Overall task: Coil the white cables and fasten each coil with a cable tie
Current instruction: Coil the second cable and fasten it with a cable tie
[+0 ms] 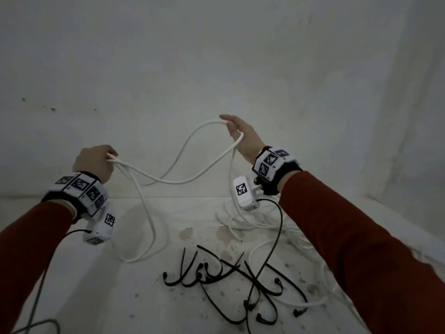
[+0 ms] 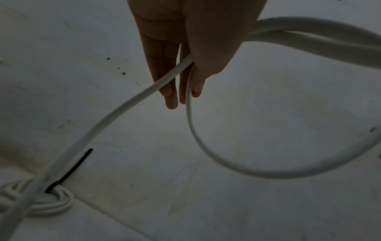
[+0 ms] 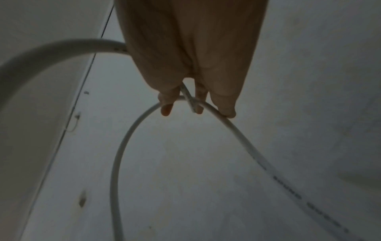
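Observation:
A long white cable [image 1: 183, 182] sags in the air between my two hands, above a white table [image 1: 96, 297]. My left hand [image 1: 110, 156] is curled and grips several strands of it; one loop hangs down to the table. In the left wrist view the cable [image 2: 123, 106] runs between thumb and fingers [image 2: 172, 97] of the left hand [image 2: 183, 97]. My right hand [image 1: 228, 124] is raised further back with the cable looped round its fingers. In the right wrist view the cable [image 3: 119, 154] crosses itself at the right hand [image 3: 185, 109], pinched between fingertips [image 3: 167, 109]. Several black cable ties [image 1: 231, 278] lie on the table in front.
More loose white cable [image 1: 250, 222] is heaped under my right wrist. A finished white coil [image 2: 55, 203], bound with a black tie [image 2: 72, 168], lies on the table to the left. A white wall [image 1: 216, 56] rises close behind. Black camera leads [image 1: 277, 237] hang from both wrists.

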A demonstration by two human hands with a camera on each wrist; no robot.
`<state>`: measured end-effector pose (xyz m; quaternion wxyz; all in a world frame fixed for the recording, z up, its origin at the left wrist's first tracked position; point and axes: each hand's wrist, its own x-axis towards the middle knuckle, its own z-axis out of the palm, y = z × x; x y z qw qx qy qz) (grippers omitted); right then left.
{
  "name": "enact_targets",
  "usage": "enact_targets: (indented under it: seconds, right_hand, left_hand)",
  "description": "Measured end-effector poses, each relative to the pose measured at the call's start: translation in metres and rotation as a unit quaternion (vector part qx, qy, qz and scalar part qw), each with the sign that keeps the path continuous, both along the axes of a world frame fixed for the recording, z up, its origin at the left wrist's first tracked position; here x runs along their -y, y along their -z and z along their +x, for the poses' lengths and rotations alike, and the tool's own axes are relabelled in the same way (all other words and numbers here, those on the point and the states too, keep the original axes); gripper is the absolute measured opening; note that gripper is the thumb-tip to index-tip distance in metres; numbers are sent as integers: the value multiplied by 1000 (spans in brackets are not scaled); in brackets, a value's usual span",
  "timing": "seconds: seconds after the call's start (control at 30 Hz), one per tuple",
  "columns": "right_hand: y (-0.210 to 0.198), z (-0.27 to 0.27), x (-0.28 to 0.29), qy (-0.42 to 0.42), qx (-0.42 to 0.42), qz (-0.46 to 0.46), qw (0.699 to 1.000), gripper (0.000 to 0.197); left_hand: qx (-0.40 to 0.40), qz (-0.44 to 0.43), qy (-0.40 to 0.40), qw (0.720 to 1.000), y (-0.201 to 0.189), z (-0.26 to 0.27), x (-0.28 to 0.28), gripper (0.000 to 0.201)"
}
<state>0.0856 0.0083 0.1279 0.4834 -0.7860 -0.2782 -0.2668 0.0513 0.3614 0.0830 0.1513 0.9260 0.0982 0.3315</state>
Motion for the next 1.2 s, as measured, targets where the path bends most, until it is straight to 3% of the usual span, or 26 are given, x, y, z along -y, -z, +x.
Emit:
enact_targets:
  seconds: [0.07,0.13,0.27,0.37,0.5,0.57,0.63,0.73,0.83,0.93,1.0,1.07,1.2]
  right_hand:
    - [14,15,0,56,-68,-164,982,42]
    - [29,25,2,134,-134,-275,943,50]
    - [41,24,15,218,-145,-315,912,42]
    - [46,25,25,207,-105,-367,901,26]
    - [50,11,33,168,-47,-461,870,27]
    - [53,1,37,120,-77,-469,872,30]
    - [54,-8,45,132,-144,-466,863,28]
    - [56,-16,66,201,-221,-432,851,27]
    - [62,-15,97,251,-307,-252,883,42]
    - [67,-18,122,229,-392,-140,880,44]
    - [68,-33,128,157,-426,-94,886,47]
    - [68,-48,133,33,-457,-38,888,48]
    - [63,-72,140,-255,-483,108,831,60]
  left_hand:
    - [-15,-4,-24,1000,1,-6,-7,20]
    - [-27,-5,-44,999,3,-8,-17,23]
    - [-61,10,-35,997,13,-10,-35,24]
    - [-113,75,9,991,22,-14,-33,18]
    - [-172,75,76,979,29,-17,-15,13]
    - [-198,23,129,971,31,-17,-6,17]
    - [-203,20,161,966,31,-15,1,25]
    - [-221,43,189,956,24,-14,13,27]
    - [-271,13,243,931,10,-19,24,22]
    - [-237,-50,301,923,1,-25,37,42]
    - [-171,-82,312,931,-4,-25,45,46]
    - [-115,-69,282,950,-9,-21,52,42]
    - [-53,-37,189,980,-19,-12,58,42]
